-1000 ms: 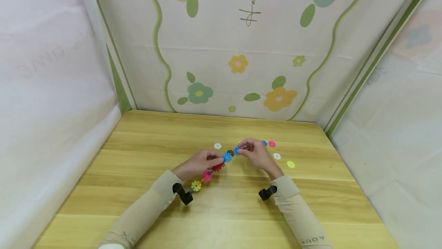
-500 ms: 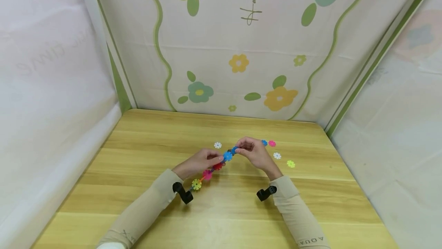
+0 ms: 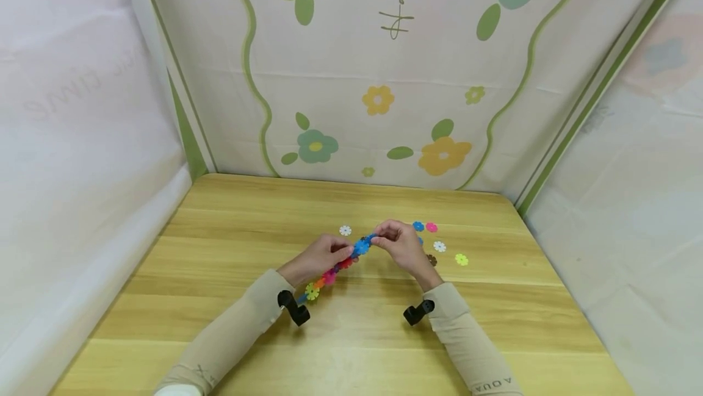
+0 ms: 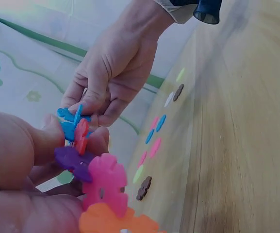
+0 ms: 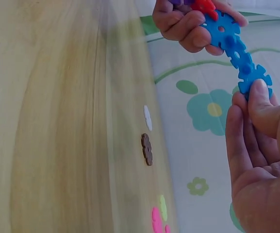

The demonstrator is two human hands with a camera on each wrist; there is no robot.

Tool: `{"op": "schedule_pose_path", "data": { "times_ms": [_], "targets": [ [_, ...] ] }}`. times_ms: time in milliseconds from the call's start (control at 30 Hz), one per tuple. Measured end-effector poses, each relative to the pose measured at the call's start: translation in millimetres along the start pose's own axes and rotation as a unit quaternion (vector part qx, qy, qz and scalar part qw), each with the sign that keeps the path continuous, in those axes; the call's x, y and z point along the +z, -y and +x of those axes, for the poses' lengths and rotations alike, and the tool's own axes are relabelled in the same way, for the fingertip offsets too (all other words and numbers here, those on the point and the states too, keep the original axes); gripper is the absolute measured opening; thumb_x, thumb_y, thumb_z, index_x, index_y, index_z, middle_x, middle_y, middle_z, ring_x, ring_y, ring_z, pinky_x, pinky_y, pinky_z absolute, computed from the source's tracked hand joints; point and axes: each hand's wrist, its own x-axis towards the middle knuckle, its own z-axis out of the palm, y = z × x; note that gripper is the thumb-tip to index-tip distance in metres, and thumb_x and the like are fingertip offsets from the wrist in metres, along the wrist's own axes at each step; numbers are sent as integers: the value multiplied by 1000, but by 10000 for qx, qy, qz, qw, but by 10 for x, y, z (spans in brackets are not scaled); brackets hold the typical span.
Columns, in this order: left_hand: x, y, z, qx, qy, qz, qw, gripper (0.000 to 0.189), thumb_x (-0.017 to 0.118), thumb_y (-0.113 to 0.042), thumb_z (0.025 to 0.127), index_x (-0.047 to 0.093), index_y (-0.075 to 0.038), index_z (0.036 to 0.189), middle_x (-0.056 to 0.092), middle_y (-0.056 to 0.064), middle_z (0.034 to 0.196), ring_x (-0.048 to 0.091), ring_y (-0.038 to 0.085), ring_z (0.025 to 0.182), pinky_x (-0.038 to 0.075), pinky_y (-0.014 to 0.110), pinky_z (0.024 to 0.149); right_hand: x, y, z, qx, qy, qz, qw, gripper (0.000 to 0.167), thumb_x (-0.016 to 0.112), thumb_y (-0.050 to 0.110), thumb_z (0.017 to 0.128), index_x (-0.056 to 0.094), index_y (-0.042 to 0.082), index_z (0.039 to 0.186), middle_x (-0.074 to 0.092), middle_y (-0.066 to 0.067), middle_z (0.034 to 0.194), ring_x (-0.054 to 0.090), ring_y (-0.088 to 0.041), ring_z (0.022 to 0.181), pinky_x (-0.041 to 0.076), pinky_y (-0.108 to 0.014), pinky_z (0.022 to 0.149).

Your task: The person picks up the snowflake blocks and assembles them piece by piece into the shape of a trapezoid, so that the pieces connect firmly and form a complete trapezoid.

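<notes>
Both hands hold a chain of slotted snowflake discs above the table. My left hand pinches it at a blue disc beside a red disc. From there the chain runs back toward my left wrist through a purple disc, a pink disc, an orange disc and a yellow disc. My right hand pinches the far blue disc between thumb and fingers. A middle blue disc bridges the two, standing edge-on to them.
Loose discs lie flat on the wooden table: a white one behind my left hand, and a pink one, a brown one and a yellow one among several near my right. A printed cloth wall stands behind.
My right hand's blue disc has shifted slightly left, closer against the chain, and turned more edge-on. Brown and blue loose discs now show beside the right hand. The left hand keeps its grip.
</notes>
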Motion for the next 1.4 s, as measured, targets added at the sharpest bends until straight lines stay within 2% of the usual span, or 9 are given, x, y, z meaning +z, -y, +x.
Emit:
{"op": "schedule_pose_path", "data": {
  "times_ms": [167,300,533,667,767,900,967,1133,1400],
  "targets": [
    [-7,-33,-4,-54,-94,58,9999,34,51,-16,112,72,9,124,71,32,118,53,17,78,47,24,68,15,3,-23,114,-13,41,9999,5,75,5,96,74,2,100,74,-17,96,75,-39,90,64,-49,83],
    [7,-58,7,-80,-120,173,9997,32,53,-14,112,73,7,123,73,30,118,56,17,80,49,24,68,37,21,-48,98,-271,-188,9994,5,77,8,95,75,5,98,77,-14,93,72,-45,86,63,-48,77],
    [52,-48,46,110,-112,359,9992,31,55,-14,111,76,7,119,73,31,115,58,16,80,52,24,71,43,45,-58,97,-440,-399,9982,5,77,9,95,75,5,97,79,-17,94,72,-44,85,64,-46,75],
    [47,-38,46,10,73,298,9995,36,53,-22,112,72,5,126,72,29,119,60,17,83,55,27,74,-6,38,-56,166,-282,-331,9989,6,76,7,96,75,3,99,76,-19,97,75,-35,87,64,-46,80],
    [17,-49,20,-115,221,542,9982,45,51,-35,113,66,-2,139,70,18,126,64,17,98,58,32,87,-58,21,-78,269,-135,-246,9992,7,76,8,97,75,2,101,75,-20,100,77,-31,91,64,-51,85],
    [-72,-47,-71,-103,225,1055,9941,51,50,-42,113,57,-6,149,65,12,139,62,24,125,53,45,109,-143,-9,-157,525,-52,-225,9984,8,76,13,98,75,5,101,77,-16,99,76,-42,96,62,-55,87],
    [-134,-34,-143,-109,152,1236,9922,51,51,-40,112,57,-5,149,65,13,140,62,27,128,51,50,111,-198,-21,-213,648,-56,-273,9975,9,76,15,98,75,7,101,78,-12,99,74,-47,99,62,-55,87],
    [-290,24,-360,-106,113,1754,9844,40,56,-30,111,64,-1,139,70,12,130,64,25,119,55,49,104,-372,-22,-372,907,-63,-539,9944,11,77,19,98,74,10,103,80,-8,100,74,-45,100,62,-52,86],
    [-354,139,-640,374,689,2529,9643,21,69,-23,105,73,-7,117,73,-2,107,68,12,97,57,30,89,-559,-53,-639,1338,47,-610,9891,21,81,25,95,74,8,105,80,-8,102,77,-37,98,64,-38,84]
  ]
}}
